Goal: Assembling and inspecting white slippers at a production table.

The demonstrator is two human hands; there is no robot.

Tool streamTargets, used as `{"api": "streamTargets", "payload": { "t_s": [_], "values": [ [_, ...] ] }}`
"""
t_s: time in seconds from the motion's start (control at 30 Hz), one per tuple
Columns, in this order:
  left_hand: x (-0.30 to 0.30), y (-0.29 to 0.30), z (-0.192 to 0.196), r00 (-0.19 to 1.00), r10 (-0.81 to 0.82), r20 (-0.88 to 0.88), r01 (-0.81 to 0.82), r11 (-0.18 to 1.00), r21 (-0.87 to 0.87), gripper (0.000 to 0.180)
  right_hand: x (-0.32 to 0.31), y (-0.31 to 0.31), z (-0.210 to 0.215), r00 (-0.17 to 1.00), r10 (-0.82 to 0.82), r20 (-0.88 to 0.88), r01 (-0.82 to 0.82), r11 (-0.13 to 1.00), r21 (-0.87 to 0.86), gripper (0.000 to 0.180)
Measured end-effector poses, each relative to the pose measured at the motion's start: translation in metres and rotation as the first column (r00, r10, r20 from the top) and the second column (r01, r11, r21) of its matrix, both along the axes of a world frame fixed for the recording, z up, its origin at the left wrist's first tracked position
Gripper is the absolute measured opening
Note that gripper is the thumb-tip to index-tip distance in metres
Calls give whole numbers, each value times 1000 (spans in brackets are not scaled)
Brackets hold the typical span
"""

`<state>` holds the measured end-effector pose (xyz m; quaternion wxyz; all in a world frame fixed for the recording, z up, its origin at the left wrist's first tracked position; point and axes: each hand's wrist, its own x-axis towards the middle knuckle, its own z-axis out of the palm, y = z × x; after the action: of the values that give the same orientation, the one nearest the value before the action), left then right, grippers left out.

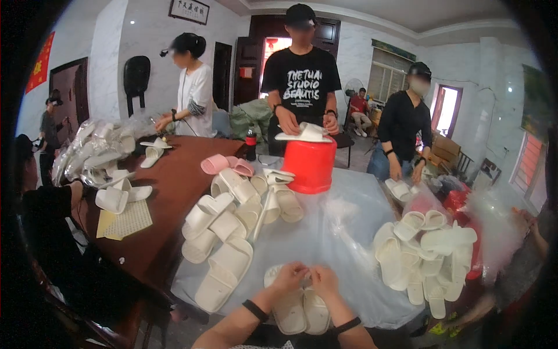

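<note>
The left hand [290, 277] and right hand [323, 281] met with fingers pinched; whether they held anything, one couldn't tell. Beneath lay the cream slipper pair [290, 314], where small, steady movements probably worked best, clear of the slipper pile [226, 266] on the plastic-covered surface [343, 256].

My left hand [289, 277] and right hand [324, 280] meet with fingertips close together over a pair of white slippers [289, 314] at the near edge of the plastic-covered table [349, 262], and whatever I may be pinching is too small to tell. To my left lies a heap of cream slippers [228, 225] with pink slippers [216, 164] behind it, and to my right another pile [433, 265]. Across from me, a co-worker in a black T-shirt [299, 72] handles a white slipper [308, 133] on an upturned red bucket [307, 166].
</note>
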<state>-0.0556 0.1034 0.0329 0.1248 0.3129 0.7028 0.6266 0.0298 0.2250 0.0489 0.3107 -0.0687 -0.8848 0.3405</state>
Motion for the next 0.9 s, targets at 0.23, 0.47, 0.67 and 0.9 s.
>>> {"api": "streamTargets", "payload": {
  "t_s": [0.23, 0.47, 0.67, 0.9],
  "values": [
    [1, 1, -1, 993, 119, 18, -119, 993, -14, 20, -4, 2, -6, 995, -37, 88, 36, 999, 10, 23],
    [2, -2, 3, 988, 123, -89, -126, 991, -34, 20, -1, -13, 3, 996, -89, -27, 84, 984, -157, 13],
    [-3, -1, -6, 980, 114, -162, -125, 990, -62, 18, -1, -12, -4, 996, -90, -28, 87, 991, -97, 13],
    [-1, 0, -10, 980, 121, -159, -127, 992, -27, 18, -1, -7, -9, 999, -52, 10, 53, 992, -118, 13]
  ]
}}
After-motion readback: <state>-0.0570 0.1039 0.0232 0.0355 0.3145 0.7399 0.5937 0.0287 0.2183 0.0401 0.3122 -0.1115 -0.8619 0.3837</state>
